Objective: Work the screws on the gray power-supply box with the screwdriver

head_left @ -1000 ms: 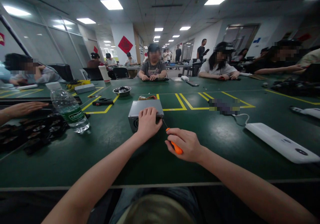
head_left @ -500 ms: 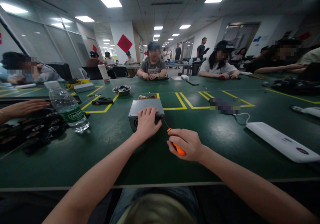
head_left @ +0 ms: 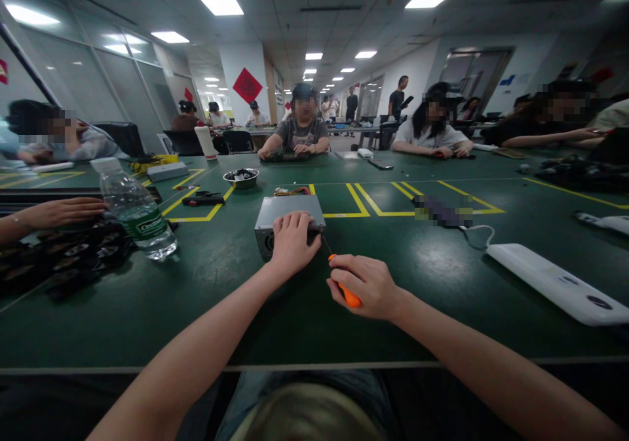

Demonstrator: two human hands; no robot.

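Observation:
A grey metal box (head_left: 285,208) with a fan grille on its near side and coloured wires behind it rests on the green table (head_left: 221,336). My left hand (head_left: 295,243) lies over its top and near edge, fingers wrapped round it. In my right hand (head_left: 366,285) is an orange and black screwdriver (head_left: 350,295), closed in the fingers. The thin shaft points up and left, its tip at the box's near right corner. Whether the tip touches a screw is too small to tell.
Left of the box stand a water bottle (head_left: 142,221) and a pile of black parts (head_left: 59,264), with another person's hand (head_left: 63,215) over it. Behind are a metal bowl (head_left: 240,177) and a black-red tool (head_left: 204,198). A white power bank (head_left: 555,284) lies right.
The view has shifted slightly. My left hand stays on the box, and the screwdriver has tilted a little in my right hand. The person opposite has moved one arm outward.

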